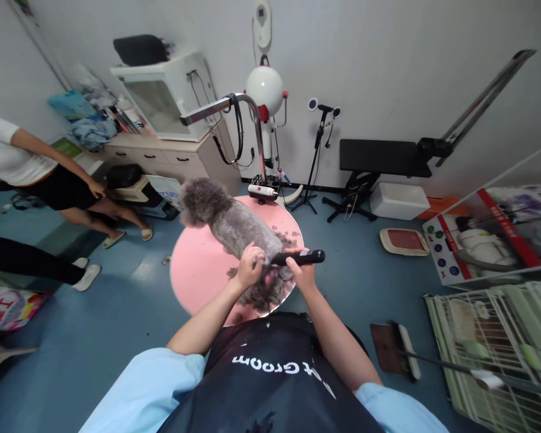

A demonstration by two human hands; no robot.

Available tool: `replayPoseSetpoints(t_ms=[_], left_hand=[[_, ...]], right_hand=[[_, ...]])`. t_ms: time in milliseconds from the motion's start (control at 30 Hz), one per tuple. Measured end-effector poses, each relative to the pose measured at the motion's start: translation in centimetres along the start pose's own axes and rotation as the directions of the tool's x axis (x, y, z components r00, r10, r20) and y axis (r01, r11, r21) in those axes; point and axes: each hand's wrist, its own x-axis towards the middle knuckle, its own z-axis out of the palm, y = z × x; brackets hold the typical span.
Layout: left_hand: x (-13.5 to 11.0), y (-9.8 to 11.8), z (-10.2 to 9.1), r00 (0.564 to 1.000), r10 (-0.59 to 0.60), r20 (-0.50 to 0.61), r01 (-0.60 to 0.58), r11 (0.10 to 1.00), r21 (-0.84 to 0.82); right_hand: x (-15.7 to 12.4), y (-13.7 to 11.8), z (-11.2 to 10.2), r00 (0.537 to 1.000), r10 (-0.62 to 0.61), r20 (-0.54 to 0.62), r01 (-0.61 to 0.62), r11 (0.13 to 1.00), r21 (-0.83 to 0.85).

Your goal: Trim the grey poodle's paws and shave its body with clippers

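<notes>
A grey curly-haired dog [246,230] stands on a round pink grooming table [193,264], its fluffy head toward the far left and its back clipped short. Bent fingers of my left hand [251,266] close on the dog's rear end; which part they grip is hidden. My right hand [303,275] is wrapped round a black hair clipper [304,258], whose front end touches the dog's hindquarters. Loose clumps of cut grey hair [261,296] lie around the hind legs and along the table's near right side.
At the table's far edge rise a metal grooming arm [256,120] with a hanging black loop and a white spray can [262,192]. Two people stand at left, one in a white top [20,147]. A wire cage [491,343] and a broom [408,352] are at right.
</notes>
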Motion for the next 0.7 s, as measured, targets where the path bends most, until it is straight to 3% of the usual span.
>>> replayPoseSetpoints(t_ms=[167,267,400,500,700], left_hand=[[-1.4,-0.8,-0.1,0.985,-0.120,-0.123,0.126,0.991,0.045],[-1.3,-1.5,-0.1,0.975,-0.164,-0.149,0.174,0.983,0.061],[-1.7,-1.8,-0.1,0.977,-0.188,-0.101,0.197,0.977,0.085],[-2.3,-1.9,-0.1,0.980,-0.193,-0.049,0.197,0.975,0.107],[-2.7,-2.2,-0.5,0.976,-0.216,0.007,0.213,0.967,0.141]], right_hand=[[1.8,-1.4,0.2,0.992,-0.032,0.124,0.038,0.998,-0.044],[2.7,-1.6,-0.1,0.994,-0.030,0.109,0.035,0.998,-0.045],[5.8,-2.1,-0.8,0.999,-0.024,0.027,0.024,1.000,-0.011],[7.8,-2.5,-0.7,0.999,-0.005,0.043,0.005,1.000,-0.006],[6.5,-1.1,0.2,0.986,0.011,0.165,-0.003,0.999,-0.048]])
